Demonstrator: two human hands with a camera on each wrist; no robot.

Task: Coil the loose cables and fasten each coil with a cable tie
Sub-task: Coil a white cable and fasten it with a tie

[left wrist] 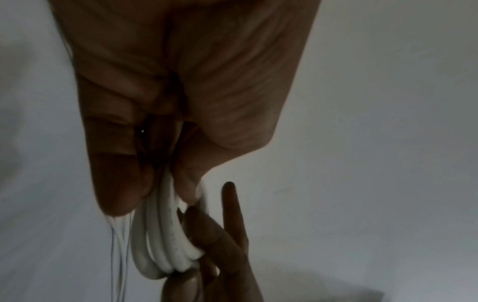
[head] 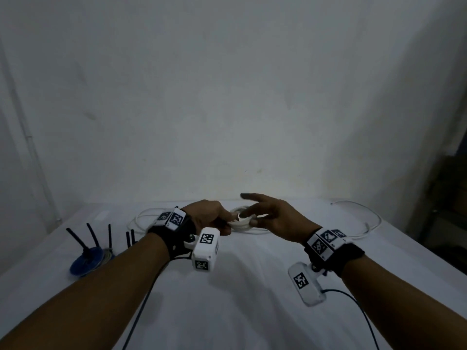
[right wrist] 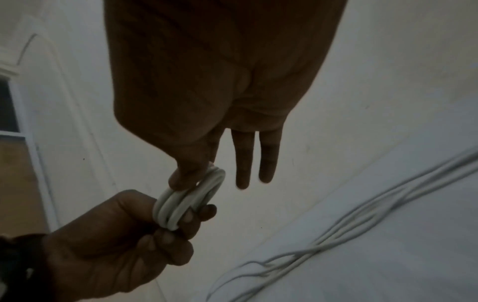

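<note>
A small coil of white cable (head: 241, 226) hangs between both hands above the white table (head: 252, 299). My left hand (head: 222, 222) grips one side of the coil (right wrist: 189, 202) in a closed fist. My right hand (head: 252, 218) pinches the other side of the coil (left wrist: 160, 245) between thumb and a bent finger, its other fingers (right wrist: 243, 159) held straight. Loose white cable (right wrist: 362, 216) trails over the table behind the hands, in loops to the left (head: 139, 218) and right (head: 374, 218). No cable tie shows in any view.
A router with several black antennas on a blue base (head: 88, 258) stands at the table's left. A white wall rises just behind the table. Dark furniture (head: 444, 198) sits past the right edge. Thin dark leads run from the wrist cameras toward me.
</note>
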